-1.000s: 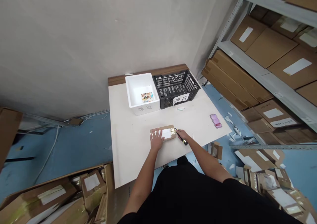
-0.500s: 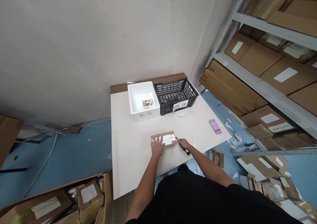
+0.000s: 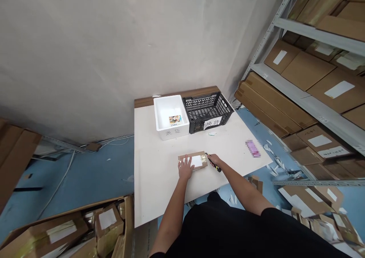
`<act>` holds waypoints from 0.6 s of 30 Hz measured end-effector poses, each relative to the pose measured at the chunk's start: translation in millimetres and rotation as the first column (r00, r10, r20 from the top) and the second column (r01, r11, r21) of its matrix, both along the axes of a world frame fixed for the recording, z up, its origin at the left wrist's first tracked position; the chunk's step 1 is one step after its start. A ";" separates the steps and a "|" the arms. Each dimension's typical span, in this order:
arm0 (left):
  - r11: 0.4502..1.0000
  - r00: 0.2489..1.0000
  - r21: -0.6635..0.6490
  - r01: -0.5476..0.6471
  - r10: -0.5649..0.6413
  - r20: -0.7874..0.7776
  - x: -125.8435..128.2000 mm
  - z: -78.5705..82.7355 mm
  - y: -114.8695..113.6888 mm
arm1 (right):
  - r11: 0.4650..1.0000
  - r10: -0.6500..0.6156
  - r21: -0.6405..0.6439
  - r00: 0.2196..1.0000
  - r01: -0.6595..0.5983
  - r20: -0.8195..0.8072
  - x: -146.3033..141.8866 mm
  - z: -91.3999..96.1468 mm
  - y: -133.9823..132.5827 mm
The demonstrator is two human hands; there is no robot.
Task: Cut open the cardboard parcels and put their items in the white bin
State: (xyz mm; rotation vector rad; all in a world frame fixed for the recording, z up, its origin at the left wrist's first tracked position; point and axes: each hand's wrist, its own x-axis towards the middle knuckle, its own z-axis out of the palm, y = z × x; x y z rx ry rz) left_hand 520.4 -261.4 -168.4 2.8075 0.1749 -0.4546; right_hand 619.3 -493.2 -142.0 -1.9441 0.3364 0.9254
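Left hand (image 3: 186,170) down on the cardboard box (image 3: 196,160), fingers spread across its left part; the right hand (image 3: 214,160) has its fingers wrapped around a black-and-yellow knife (image 3: 218,169), tip by the box's right end; box lies on the white surface (image 3: 154,174), nearer than the bin (image 3: 183,131) and crate (image 3: 197,126).

A plain grey wall (image 3: 108,41) rises behind a white table (image 3: 154,174) on blue floor (image 3: 114,174)
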 end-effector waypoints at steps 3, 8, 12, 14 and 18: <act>1.000 1.000 -0.006 -0.009 0.009 -0.005 0.6 0.5 -0.6 | 1.000 -0.010 0.003 1.000 0.010 -0.018 1.4 -3.9 4.2; 1.000 1.000 -0.017 -0.007 0.006 -0.027 1.3 2.6 -1.6 | 0.999 -0.031 0.036 0.999 0.031 -0.010 -12.8 -13.7 -2.0; 1.000 1.000 -0.012 -0.014 0.014 -0.018 1.3 1.4 -1.8 | 0.999 -0.015 0.050 1.000 0.016 -0.011 -24.7 -19.0 -10.4; 1.000 1.000 -0.006 -0.011 0.011 -0.013 1.7 0.6 -1.8 | 0.999 0.026 0.048 0.999 -0.025 -0.023 -29.3 -19.6 -12.7; 1.000 1.000 0.005 -0.009 0.009 -0.029 3.3 1.3 -1.8 | 0.987 0.157 0.025 0.987 -0.156 -0.030 -42.1 -20.4 -9.6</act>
